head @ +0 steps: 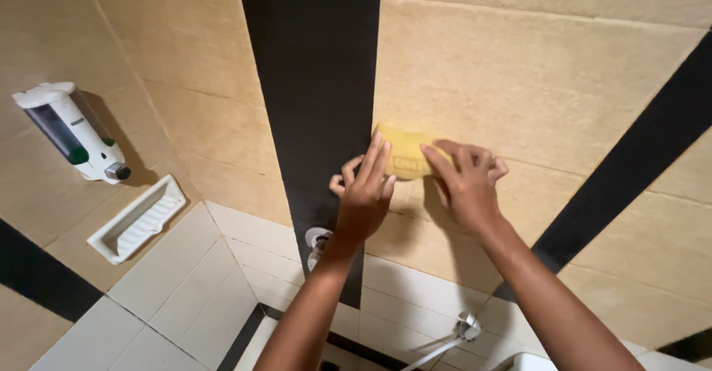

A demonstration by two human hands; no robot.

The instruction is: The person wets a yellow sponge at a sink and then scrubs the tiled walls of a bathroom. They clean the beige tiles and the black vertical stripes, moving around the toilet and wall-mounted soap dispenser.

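A: Entry — both hands up on the tiled wall [534, 81]?

B: Yes. Left hand [365, 197] and right hand [466, 185] press a yellow sponge [403, 156] flat against the beige tile, just beside the vertical black tile stripe [311, 81]. Fingers extended, laid over the sponge's two ends, not curled round it.

A: Surroundings?

B: White soap dispenser [70, 130] and white soap dish [139, 219] on the side wall, well apart. Chrome tap fitting [317, 241] below the left wrist.

Sponge [404, 156] on wall [534, 74] under both hands, dispenser [70, 131] far left, soap tray [139, 220] below it.
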